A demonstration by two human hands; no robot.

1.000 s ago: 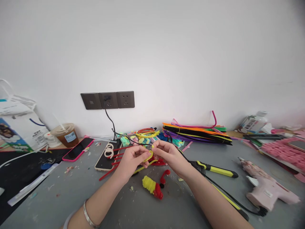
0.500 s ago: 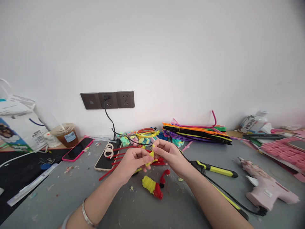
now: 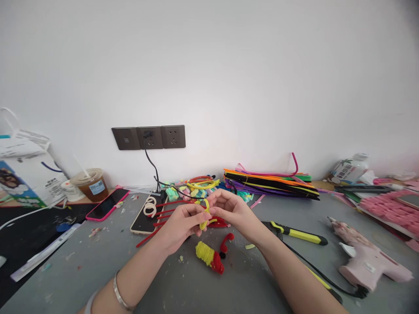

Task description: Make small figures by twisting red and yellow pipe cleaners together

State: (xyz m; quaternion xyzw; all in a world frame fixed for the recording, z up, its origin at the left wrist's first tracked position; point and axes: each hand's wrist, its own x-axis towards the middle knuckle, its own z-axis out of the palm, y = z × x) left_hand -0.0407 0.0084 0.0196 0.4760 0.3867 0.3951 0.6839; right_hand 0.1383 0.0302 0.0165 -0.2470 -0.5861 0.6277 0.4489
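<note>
Between my two hands is a bent yellow pipe cleaner (image 3: 207, 205), held up just above the table. My left hand (image 3: 186, 221) pinches its lower part between thumb and fingers. My right hand (image 3: 231, 210) pinches it from the other side, its fingertips touching the left ones; the exact grip is partly hidden. Below them on the table lies a wound yellow-and-red pipe cleaner piece (image 3: 209, 257). Close to its right end sits a small curled red piece (image 3: 225, 242) with a black tip. Red pipe cleaners (image 3: 147, 237) stretch out behind my hands.
A glue gun (image 3: 369, 257) and yellow-black pliers (image 3: 303, 234) lie to the right. Bundled pipe cleaners (image 3: 271, 185) rest by the wall. On the left are a pink-cased phone (image 3: 108, 205), a drink cup (image 3: 93, 185) and another phone (image 3: 140, 223). A black cable (image 3: 151, 162) hangs from the socket.
The yellow pipe cleaner now shows as a taller bent loop between my fingers. My right fingertips have shifted slightly down and left, against the left ones.
</note>
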